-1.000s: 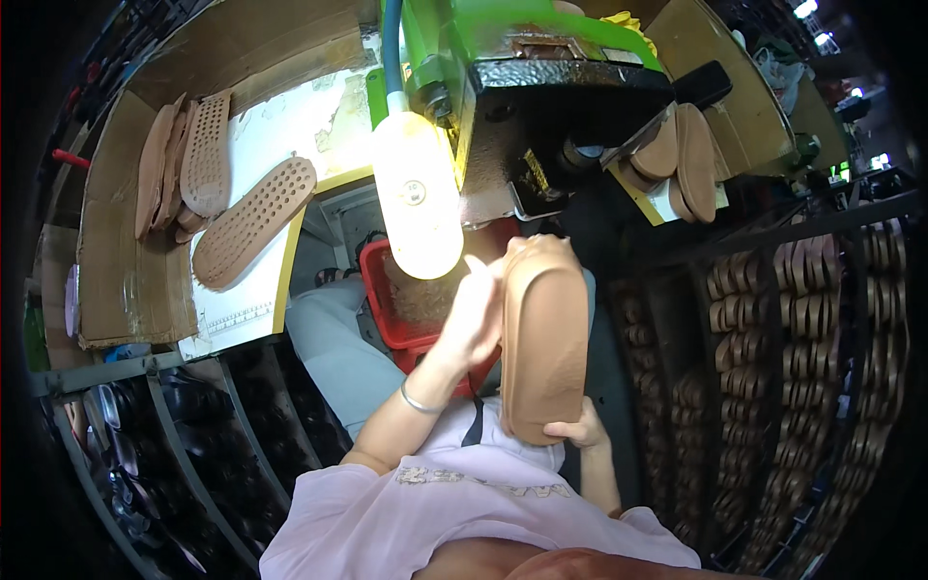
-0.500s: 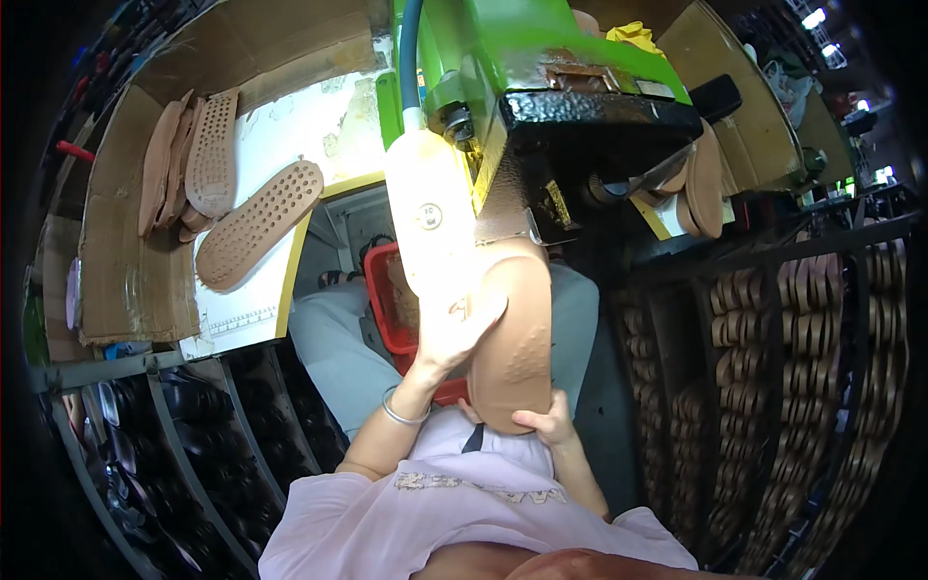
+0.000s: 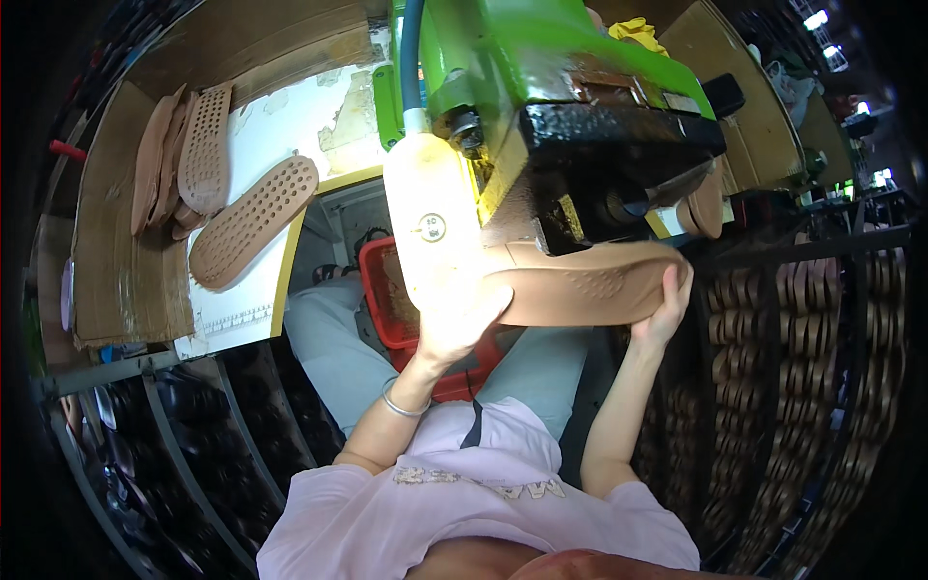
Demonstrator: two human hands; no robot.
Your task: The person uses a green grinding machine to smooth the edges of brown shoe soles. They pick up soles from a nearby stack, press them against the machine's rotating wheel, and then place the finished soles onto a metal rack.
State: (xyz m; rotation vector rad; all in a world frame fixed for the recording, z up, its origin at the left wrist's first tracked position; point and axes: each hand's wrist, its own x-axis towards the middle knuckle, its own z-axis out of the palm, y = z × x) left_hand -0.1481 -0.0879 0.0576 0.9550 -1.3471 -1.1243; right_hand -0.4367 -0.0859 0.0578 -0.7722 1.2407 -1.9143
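A tan shoe sole lies roughly crosswise at the black working head of a green machine, its bumpy upper face tilted toward me. My left hand grips its left end, thumb on the face; glare from the lamp washes out the other fingers. Around the right end my right hand is closed, with fingers bent over the edge. The sole's far edge sits just below the machine head; whether it touches a working part cannot be seen.
A glowing white lamp hangs beside the machine. On the left, a perforated sole rests on the white tabletop, with more soles in a cardboard box. A red bin stands between my knees. Racks of soles fill the right.
The sole has swung from pointing toward me to lying crosswise under the machine head. My right hand has moved up and right with its end; my left hand has stayed nearly in place.
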